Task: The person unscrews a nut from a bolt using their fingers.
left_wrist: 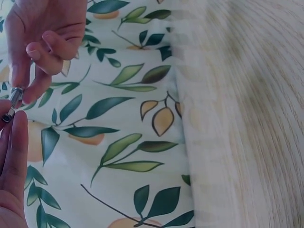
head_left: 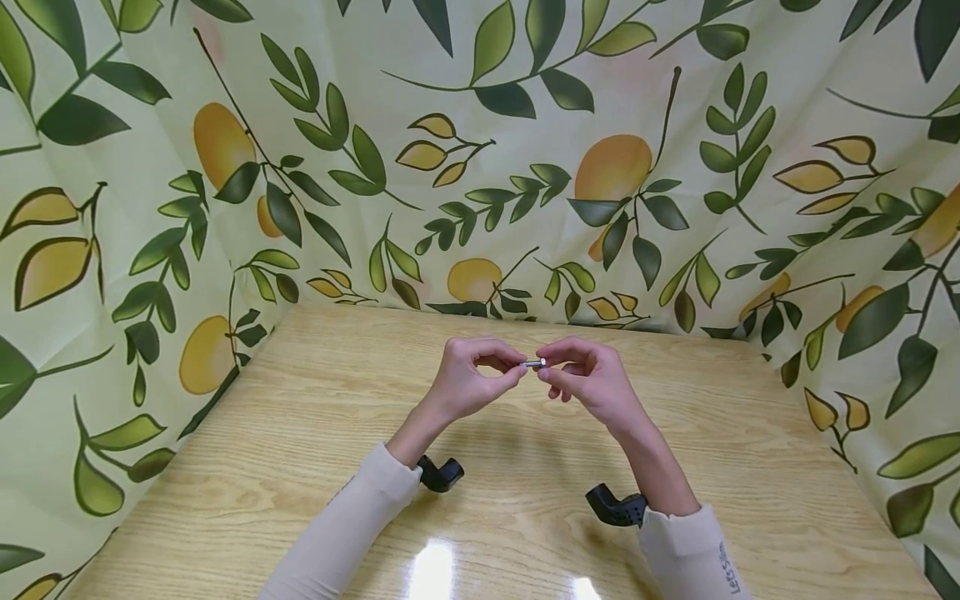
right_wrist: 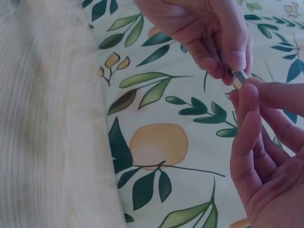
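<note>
A small silver bolt (head_left: 534, 363) lies level between the two hands, above the table. My left hand (head_left: 476, 379) pinches its left end between thumb and fingertips. At the other end, my right hand (head_left: 588, 375) pinches the wider head with thumb and index finger, its other fingers loosely curled. Threads show on the bolt (right_wrist: 241, 76) in the right wrist view, where the fingertips of both hands nearly meet. In the left wrist view, a small round metal part (left_wrist: 7, 117) shows at the left fingertips, partly covered by them.
Below the hands spreads a light wood-grain table (head_left: 517, 500). A cloth (head_left: 525, 150) printed with leaves and fruit hangs behind it and along both sides. Black curved mounts (head_left: 441, 474) stick out near both wrists, by the light sleeves.
</note>
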Demonstrator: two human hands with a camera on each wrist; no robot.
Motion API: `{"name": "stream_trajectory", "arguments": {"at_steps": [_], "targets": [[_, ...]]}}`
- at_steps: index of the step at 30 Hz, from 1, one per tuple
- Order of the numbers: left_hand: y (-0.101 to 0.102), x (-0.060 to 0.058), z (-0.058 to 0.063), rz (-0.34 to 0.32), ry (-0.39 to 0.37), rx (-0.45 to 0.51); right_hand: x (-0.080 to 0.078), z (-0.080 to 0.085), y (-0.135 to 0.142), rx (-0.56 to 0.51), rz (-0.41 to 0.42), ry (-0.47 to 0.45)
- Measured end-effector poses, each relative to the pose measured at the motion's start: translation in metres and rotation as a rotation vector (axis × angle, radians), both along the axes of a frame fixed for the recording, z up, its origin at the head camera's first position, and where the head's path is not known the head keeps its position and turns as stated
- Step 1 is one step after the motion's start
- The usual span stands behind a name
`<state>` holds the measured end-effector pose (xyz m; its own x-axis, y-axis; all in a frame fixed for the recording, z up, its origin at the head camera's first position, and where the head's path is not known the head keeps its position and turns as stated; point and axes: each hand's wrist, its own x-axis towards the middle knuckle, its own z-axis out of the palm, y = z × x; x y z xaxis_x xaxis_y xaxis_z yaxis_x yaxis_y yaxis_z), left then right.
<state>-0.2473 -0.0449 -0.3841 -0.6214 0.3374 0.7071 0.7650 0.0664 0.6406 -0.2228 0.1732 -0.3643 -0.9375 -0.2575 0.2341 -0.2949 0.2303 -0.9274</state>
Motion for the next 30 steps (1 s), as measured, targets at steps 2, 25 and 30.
{"name": "stream_trajectory", "arguments": {"at_steps": [2, 25, 30], "targets": [[0.0003, -0.0003, -0.0003, -0.001, 0.0, -0.002, 0.0002, 0.0006, 0.0004, 0.002, -0.003, 0.003], [0.0013, -0.0015, -0.0021, 0.0, -0.003, -0.001, -0.0005, 0.0002, 0.001, 0.006, -0.006, 0.012], [0.0011, -0.0011, -0.0016, 0.006, 0.001, 0.002, -0.0015, -0.0017, 0.0016, 0.01, 0.009, 0.005]]}}
